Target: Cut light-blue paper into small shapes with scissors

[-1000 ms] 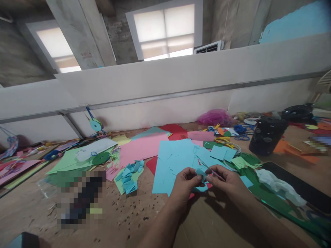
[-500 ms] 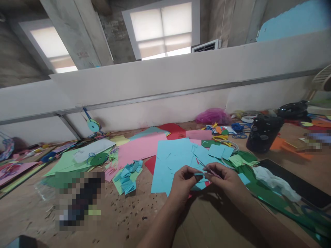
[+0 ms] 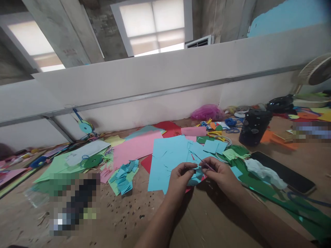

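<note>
My left hand (image 3: 179,177) is closed in a pinch on a small piece of light-blue paper (image 3: 198,171). Facing it, my right hand (image 3: 219,174) grips a slim, pointed tool (image 3: 198,158) whose tip sticks out up and to the left; my fingers hide most of it, so its kind is unclear. Both hands are close together over the front edge of a large light-blue sheet (image 3: 165,155). Red paper shows under that sheet. Small cut blue squares (image 3: 210,146) lie beyond my right hand.
Folded blue paper pieces (image 3: 124,181) are heaped to the left. Pink sheets (image 3: 134,146) and green sheets (image 3: 57,165) lie behind them. On the right are a black cup (image 3: 254,127), a phone (image 3: 287,174) and crumpled white tissue (image 3: 265,172). A fan (image 3: 314,70) stands far right.
The view has turned slightly to the right. My left fingers have shifted on the blue paper, and the pointed tool now angles more up and left.
</note>
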`<state>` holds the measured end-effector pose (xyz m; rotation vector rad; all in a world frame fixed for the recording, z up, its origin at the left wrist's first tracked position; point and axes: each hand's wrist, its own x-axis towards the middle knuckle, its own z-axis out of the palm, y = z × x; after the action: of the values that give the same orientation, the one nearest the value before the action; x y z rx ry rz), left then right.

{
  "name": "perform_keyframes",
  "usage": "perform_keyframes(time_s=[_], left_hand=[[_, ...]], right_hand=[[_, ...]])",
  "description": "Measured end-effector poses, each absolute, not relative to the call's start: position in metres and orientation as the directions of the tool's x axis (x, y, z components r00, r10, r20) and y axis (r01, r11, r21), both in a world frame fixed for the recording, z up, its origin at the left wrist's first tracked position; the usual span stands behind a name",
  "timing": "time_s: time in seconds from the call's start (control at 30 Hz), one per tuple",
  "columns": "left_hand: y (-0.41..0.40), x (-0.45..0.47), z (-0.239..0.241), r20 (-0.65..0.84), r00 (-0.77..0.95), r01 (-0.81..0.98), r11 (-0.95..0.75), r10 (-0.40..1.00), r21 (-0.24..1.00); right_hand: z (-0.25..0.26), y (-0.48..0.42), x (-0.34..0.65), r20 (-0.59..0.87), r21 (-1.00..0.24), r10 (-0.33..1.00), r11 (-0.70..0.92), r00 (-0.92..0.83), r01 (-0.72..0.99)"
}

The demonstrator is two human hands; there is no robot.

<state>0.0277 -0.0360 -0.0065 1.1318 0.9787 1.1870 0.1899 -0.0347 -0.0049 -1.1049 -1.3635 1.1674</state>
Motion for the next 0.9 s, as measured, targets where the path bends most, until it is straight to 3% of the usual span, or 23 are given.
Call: perform_keyframes(time_s=[0.13, 0.27, 0.43, 0.57, 0.9], left_hand=[[-0.033, 0.029, -0.01, -0.075, 0.157, -0.167, 0.102, 0.985, 0.981], [-0.032, 0.028, -0.013, -0.099, 0.199, -0.168, 0.133, 0.975, 0.977], [-0.032, 0.025, -0.014, -0.166, 0.168, -0.311, 0.212, 0.972, 0.926], [-0.032, 0.024, -0.016, -0.163, 0.204, -0.386, 0.232, 0.965, 0.893], [-0.034, 0.023, -0.009, -0.158, 0.235, -0.272, 0.221, 0.959, 0.937]], right_hand=[[-0.004, -0.038, 0.188, 0.151, -0.979, 0.979, 0.168, -0.138, 0.117], [-0.005, -0.037, 0.187, 0.162, -0.982, 0.979, 0.172, -0.127, 0.074], [-0.013, -0.032, 0.188, 0.129, -0.991, 0.989, 0.125, -0.073, -0.051], [-0.018, -0.032, 0.188, 0.091, -0.995, 0.99, 0.087, -0.105, -0.042], [-0.004, -0.038, 0.185, 0.104, -0.994, 0.987, 0.108, -0.119, 0.022]])
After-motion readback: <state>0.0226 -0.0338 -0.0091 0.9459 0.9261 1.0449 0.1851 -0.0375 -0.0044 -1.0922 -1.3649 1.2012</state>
